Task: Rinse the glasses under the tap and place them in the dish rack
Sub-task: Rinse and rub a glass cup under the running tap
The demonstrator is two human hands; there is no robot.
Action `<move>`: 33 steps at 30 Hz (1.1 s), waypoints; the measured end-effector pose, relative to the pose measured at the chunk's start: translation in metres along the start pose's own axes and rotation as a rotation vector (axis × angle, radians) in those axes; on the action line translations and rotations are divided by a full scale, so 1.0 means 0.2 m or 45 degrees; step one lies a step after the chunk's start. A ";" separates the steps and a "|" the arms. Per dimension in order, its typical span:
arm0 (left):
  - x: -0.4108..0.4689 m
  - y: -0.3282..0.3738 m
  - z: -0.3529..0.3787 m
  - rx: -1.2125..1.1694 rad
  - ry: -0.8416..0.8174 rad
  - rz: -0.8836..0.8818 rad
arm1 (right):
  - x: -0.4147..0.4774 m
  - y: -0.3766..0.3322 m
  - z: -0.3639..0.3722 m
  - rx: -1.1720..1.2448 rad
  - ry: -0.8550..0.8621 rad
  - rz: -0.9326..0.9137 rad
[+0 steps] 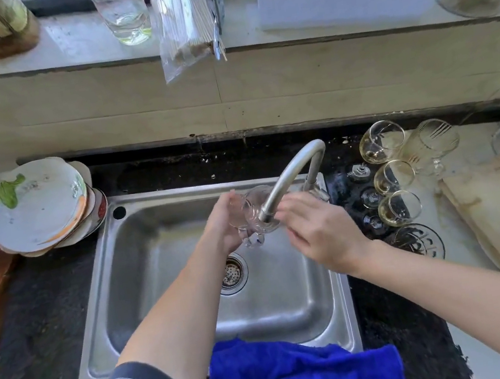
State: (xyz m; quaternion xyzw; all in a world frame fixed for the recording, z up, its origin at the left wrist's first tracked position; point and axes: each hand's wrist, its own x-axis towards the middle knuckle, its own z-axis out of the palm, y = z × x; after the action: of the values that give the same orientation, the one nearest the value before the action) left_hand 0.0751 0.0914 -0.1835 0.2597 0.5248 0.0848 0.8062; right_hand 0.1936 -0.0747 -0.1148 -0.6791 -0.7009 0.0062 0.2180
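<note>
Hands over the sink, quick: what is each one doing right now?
Left hand: grips the clear drinking glass.
Right hand: open, fingers straight beside that glass.

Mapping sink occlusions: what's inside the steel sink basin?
Inside the stainless steel sink: a round perforated metal drain strainer, no dishes visible. The left hand holds a clear glass above it. The left forearm and the blue cloth hide part of the floor and front rim.

Your right hand [318, 227] is blurred at the fingers, grip unreadable. Tap spout [287, 183] hides part of your glass [252, 218]; water flow too faint to tell.
</note>
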 end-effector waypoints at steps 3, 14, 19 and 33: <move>-0.02 0.04 0.04 0.013 -0.036 0.075 | 0.04 -0.01 0.09 -0.040 -0.343 0.021; -0.06 0.02 -0.02 0.136 0.020 0.050 | 0.13 -0.11 0.09 -0.081 -0.470 0.069; -0.02 0.03 -0.10 -0.065 0.079 0.102 | 0.10 -0.10 0.02 0.069 -0.454 -0.043; -0.02 -0.01 -0.08 0.221 -0.005 0.018 | 0.12 -0.08 0.11 -0.178 -0.558 -0.048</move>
State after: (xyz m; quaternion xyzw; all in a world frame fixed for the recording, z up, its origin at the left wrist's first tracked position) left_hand 0.0596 0.0937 -0.1855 0.3326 0.5268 0.0441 0.7810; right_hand 0.1725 -0.0476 -0.1233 -0.6618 -0.7428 0.1009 0.0132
